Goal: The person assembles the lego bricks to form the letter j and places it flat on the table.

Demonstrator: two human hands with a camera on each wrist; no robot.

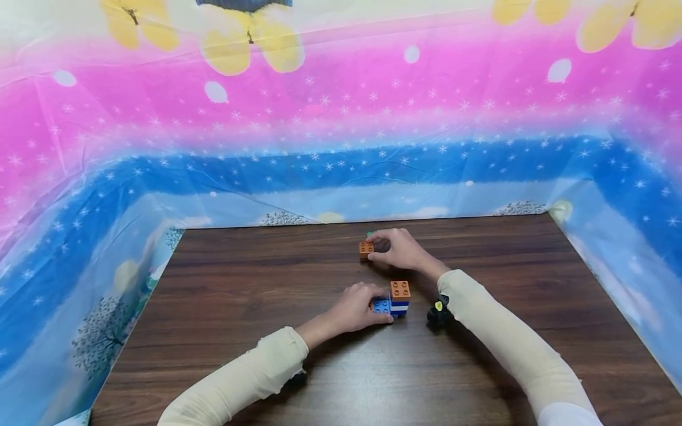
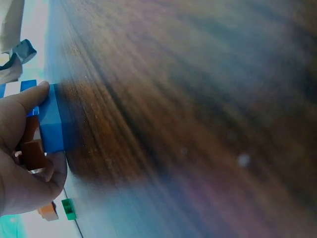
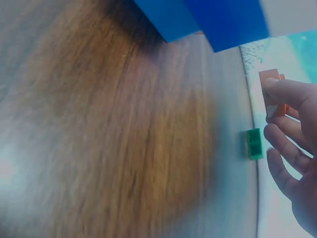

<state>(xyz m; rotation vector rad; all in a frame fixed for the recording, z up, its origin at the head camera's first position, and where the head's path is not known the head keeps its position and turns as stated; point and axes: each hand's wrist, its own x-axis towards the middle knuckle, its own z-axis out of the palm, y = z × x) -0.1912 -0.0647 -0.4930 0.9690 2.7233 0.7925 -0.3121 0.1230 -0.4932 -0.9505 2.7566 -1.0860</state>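
Observation:
In the head view my left hand (image 1: 354,307) grips a toy-brick build low at the middle of the table. The build has light blue bricks (image 1: 381,306) on the left and a taller stack on the right, with an orange brick (image 1: 400,289) topping blue and white layers. The left wrist view shows thumb and fingers around a light blue brick (image 2: 52,124) and an orange brick (image 2: 32,146). Farther back, my right hand (image 1: 401,249) pinches a loose orange brick (image 1: 365,250) between thumb and fingers. A green brick (image 3: 254,144) lies behind it, mostly hidden in the head view.
The dark wooden table (image 1: 240,266) ends at a patterned cloth (image 1: 341,165) that hangs along its back and sides. A small black device (image 1: 438,315) with a yellow mark is at the right wrist, beside the brick build.

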